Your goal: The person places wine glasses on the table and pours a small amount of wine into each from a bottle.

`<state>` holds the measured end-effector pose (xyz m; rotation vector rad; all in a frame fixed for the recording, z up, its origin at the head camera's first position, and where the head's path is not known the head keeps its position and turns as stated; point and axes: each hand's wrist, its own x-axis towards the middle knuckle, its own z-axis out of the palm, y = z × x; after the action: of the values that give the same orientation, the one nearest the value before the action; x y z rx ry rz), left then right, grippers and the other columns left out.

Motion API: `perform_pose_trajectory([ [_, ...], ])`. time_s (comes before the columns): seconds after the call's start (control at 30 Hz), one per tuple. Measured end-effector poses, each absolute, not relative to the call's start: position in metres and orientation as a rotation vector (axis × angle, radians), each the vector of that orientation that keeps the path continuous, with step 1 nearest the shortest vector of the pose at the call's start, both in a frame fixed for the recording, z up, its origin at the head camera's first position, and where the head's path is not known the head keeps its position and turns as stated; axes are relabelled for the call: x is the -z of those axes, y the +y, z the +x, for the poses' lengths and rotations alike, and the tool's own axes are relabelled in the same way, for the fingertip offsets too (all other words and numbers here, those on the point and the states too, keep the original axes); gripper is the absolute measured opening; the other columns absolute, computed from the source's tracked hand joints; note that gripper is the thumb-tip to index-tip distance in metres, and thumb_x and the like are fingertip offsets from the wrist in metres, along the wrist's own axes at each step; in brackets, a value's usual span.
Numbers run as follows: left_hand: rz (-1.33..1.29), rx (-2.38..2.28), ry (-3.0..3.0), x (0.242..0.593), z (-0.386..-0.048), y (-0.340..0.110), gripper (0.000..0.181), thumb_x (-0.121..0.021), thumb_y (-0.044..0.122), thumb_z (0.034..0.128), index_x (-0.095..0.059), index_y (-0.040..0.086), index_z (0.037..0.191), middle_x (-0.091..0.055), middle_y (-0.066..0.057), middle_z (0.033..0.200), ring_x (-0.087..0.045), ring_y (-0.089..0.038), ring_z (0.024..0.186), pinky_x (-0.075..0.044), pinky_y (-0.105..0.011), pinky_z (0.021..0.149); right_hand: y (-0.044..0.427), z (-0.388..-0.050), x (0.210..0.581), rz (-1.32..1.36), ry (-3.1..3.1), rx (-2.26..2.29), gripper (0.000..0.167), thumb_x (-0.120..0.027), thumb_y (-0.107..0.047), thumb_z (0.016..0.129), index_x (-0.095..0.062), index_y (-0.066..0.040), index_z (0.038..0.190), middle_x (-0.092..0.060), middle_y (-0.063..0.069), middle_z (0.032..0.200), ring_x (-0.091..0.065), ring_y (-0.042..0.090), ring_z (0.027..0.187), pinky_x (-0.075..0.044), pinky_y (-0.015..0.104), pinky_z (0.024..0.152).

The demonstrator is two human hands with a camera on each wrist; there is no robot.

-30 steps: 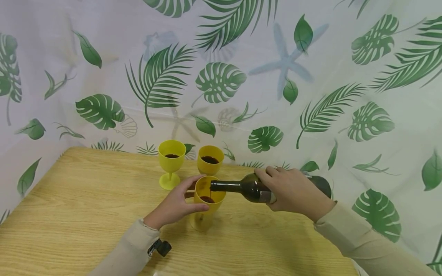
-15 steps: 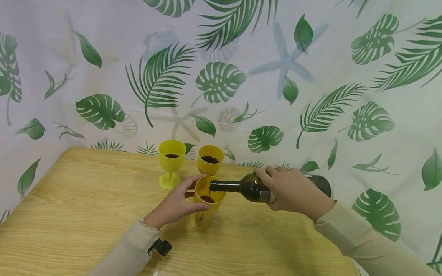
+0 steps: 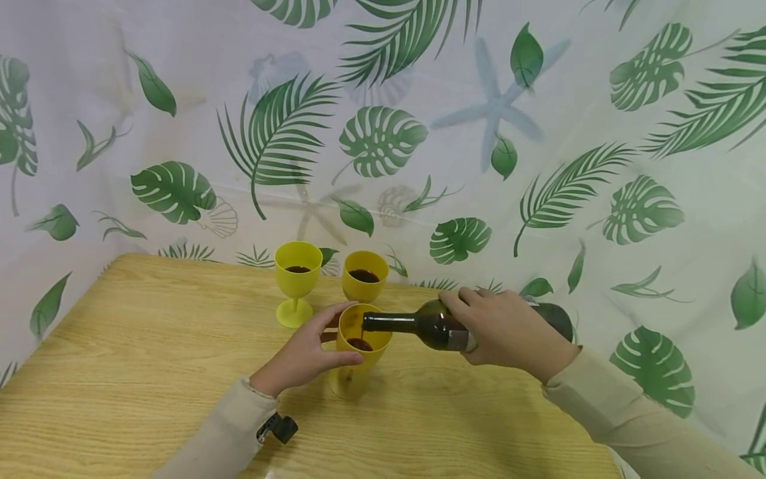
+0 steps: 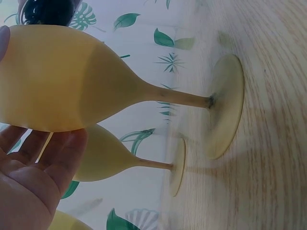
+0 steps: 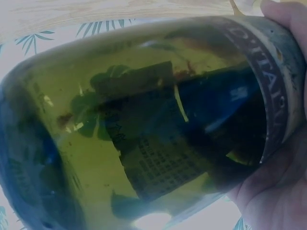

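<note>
My left hand [image 3: 305, 349] grips the bowl of an orange-yellow goblet [image 4: 57, 81], thumb on the near side and fingers behind. Its foot rests on the table in the left wrist view. With my right hand [image 3: 509, 326] I hold a dark green wine bottle [image 5: 144, 129] almost level, its neck pointing left and its mouth inside the goblet's rim. A thin dark stream runs from the mouth into dark red liquid at the bottom of the bowl. The label is partly covered by my hand.
Behind stand a bright yellow goblet [image 3: 296, 279] and an orange-yellow goblet [image 3: 364, 286], both with dark liquid. All are on a wood-grain table [image 3: 149, 359]. A leaf-patterned curtain [image 3: 383, 193] hangs along its back edge. A small black device [image 3: 281, 429] sits at my left cuff.
Almost nothing has moved. The bottle's mouth has shifted very slightly left over the goblet, and the dark stream keeps running into it.
</note>
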<state>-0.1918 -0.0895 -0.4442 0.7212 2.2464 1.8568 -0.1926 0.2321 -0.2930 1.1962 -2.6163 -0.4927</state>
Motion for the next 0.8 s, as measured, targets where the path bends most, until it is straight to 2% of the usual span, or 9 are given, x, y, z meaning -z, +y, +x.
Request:
perform_pose_trajectory([
  [0.8, 0.699, -1.848, 2.272, 0.4449, -0.1908, -0.0884, 0.081, -0.085, 0.033, 0.0877, -0.042, 0.024, 0.156, -0.049, 0.0, 0.153, -0.052, -0.026, 0.134, -0.044, -0.049, 0.115, 0.2308, -0.1932, 0.2933, 1.19, -2.626, 0.502, 0.077, -0.09, -0.033, 0.064, -0.055, -0.013, 0.129, -0.051, -0.005, 0.084, -0.049, 0.011, 0.064, -0.041, 0.026, 0.045],
])
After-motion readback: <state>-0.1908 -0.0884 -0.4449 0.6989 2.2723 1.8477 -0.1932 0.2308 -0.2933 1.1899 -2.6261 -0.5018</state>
